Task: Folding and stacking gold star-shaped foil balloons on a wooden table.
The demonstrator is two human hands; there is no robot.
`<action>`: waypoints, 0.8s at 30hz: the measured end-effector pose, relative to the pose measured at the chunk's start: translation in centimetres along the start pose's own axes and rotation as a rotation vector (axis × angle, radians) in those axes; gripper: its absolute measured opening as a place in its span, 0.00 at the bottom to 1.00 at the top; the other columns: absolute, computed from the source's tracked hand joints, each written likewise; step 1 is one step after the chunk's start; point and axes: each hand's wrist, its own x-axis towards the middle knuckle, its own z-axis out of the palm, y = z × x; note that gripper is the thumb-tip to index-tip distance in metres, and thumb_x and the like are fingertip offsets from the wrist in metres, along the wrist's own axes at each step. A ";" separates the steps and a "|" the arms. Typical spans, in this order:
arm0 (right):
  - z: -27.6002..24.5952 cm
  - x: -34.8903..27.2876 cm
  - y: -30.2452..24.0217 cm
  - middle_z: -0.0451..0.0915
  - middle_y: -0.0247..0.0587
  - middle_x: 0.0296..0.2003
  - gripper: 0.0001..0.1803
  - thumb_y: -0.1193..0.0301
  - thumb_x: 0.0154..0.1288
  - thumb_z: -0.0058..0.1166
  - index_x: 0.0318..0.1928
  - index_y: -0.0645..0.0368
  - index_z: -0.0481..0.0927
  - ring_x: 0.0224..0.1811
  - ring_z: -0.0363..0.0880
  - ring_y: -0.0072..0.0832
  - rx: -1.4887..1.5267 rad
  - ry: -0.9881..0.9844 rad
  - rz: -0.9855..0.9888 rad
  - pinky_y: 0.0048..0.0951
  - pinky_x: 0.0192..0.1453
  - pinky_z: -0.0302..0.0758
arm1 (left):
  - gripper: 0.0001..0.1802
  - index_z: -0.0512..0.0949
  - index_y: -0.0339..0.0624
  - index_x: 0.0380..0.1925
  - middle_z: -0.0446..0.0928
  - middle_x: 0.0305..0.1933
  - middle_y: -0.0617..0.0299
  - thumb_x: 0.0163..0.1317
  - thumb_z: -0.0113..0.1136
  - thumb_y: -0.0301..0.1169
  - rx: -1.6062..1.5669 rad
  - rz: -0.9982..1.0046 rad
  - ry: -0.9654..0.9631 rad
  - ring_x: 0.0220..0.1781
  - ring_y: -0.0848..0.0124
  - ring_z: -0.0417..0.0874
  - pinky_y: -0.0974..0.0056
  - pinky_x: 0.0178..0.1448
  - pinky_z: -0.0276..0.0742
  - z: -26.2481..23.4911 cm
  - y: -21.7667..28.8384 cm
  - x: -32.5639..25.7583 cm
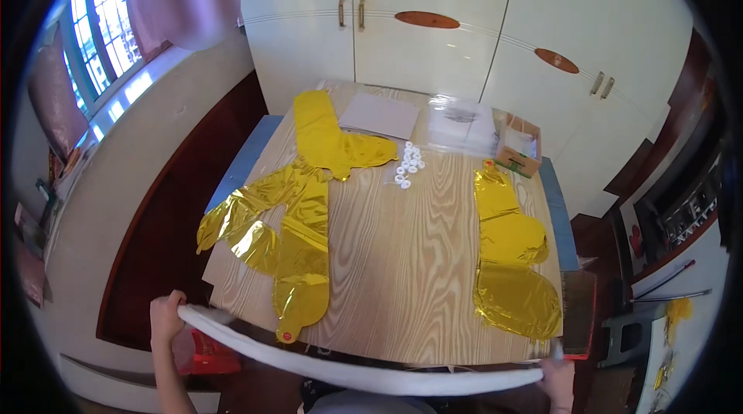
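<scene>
A long white strip (348, 374), soft-looking like folded cloth or film, sags in a curve along the near edge of the table. Its left end is gripped in my left hand (166, 317), fingers closed, and its right end in my right hand (557, 378), just off the table's near right corner. Beyond it, flat gold foil balloons (303, 240) lie on the left of the wood-grain table (395, 259). Another flat gold foil balloon (511, 259) lies along the right edge. Several small white rolls (408, 166) are clustered near the far middle.
Grey flat sheets (379, 115) and clear plastic packs (462, 126) lie at the far edge. A brown cardboard box (519, 143) stands at the far right corner. White cabinets (433, 50) rise behind the table. A grey-green stool (627, 344) and a red item (213, 354) are beside it.
</scene>
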 end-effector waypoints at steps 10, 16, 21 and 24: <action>16.5 -5.4 -8.4 0.80 0.47 0.42 0.17 0.62 0.62 0.59 0.49 0.55 0.79 0.45 0.80 0.43 0.448 -0.870 0.277 0.39 0.52 0.77 | 0.22 0.85 0.46 0.37 0.83 0.42 0.46 0.44 0.67 0.46 -0.017 -0.448 -0.883 0.48 0.51 0.84 0.52 0.51 0.80 14.5 -5.1 -14.8; 14.6 -1.1 -13.6 0.76 0.50 0.54 0.22 0.61 0.68 0.53 0.59 0.57 0.74 0.57 0.76 0.42 0.628 -0.967 -0.046 0.37 0.62 0.72 | 0.29 0.85 0.48 0.42 0.85 0.44 0.55 0.46 0.69 0.56 -0.142 -0.056 -1.210 0.51 0.63 0.84 0.59 0.57 0.76 23.2 -4.8 -22.5; -3.3 13.4 -21.0 0.77 0.50 0.57 0.28 0.57 0.69 0.53 0.63 0.62 0.71 0.59 0.76 0.43 0.992 -0.482 -0.691 0.38 0.65 0.71 | 0.18 0.85 0.47 0.37 0.85 0.45 0.60 0.63 0.56 0.47 -0.179 0.121 -1.124 0.51 0.64 0.83 0.59 0.59 0.75 20.1 -8.6 -14.8; -2.6 22.4 -26.6 0.69 0.51 0.64 0.34 0.53 0.67 0.53 0.65 0.64 0.67 0.67 0.67 0.45 0.746 -0.045 -0.816 0.40 0.69 0.65 | 0.15 0.84 0.45 0.25 0.84 0.23 0.60 0.61 0.54 0.40 -0.130 -0.421 -0.792 0.25 0.63 0.86 0.56 0.38 0.82 2.5 4.9 2.2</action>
